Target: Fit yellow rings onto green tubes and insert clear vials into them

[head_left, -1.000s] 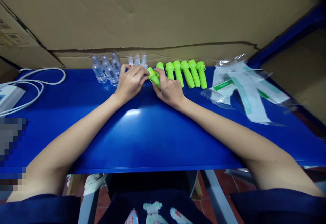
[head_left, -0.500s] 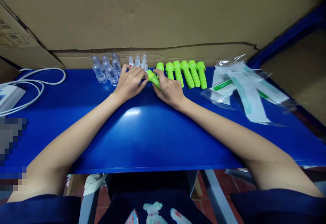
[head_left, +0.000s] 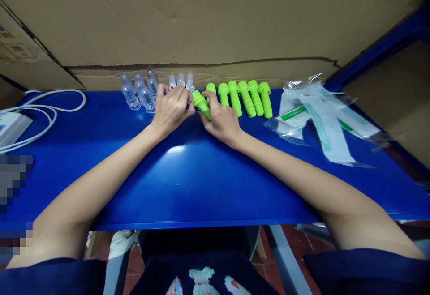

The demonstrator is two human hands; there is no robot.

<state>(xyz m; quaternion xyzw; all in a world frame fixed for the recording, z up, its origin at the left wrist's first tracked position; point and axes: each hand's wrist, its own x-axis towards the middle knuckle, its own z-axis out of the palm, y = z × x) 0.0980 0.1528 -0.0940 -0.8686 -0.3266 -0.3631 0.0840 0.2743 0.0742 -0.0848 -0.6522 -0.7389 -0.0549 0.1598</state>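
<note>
Above the table's back half, my right hand (head_left: 221,118) is closed around a green flashlight-shaped plastic tube (head_left: 202,105), its wider head tilted up and left. A thin yellow band shows near that head. My left hand (head_left: 173,109) is curled closed, fingertips against the left side of the head; whatever they pinch is hidden. Several similar green tubes (head_left: 247,99) with ribbed bodies lie in a row right of my right hand. Just behind my left hand are small clear nozzle-like pieces (head_left: 181,80), one with a red spot. Left of it stand several clear plastic bottles (head_left: 146,98).
Plastic-wrapped white and green packets (head_left: 324,120) lie at the right of the blue table (head_left: 174,187). White cable (head_left: 50,107) coils beside a white box (head_left: 15,127) at the left. A cardboard wall (head_left: 201,22) closes off the back.
The held green tube has turned slightly, and more of its head now shows between my hands. Both hands stay in nearly the same place.
</note>
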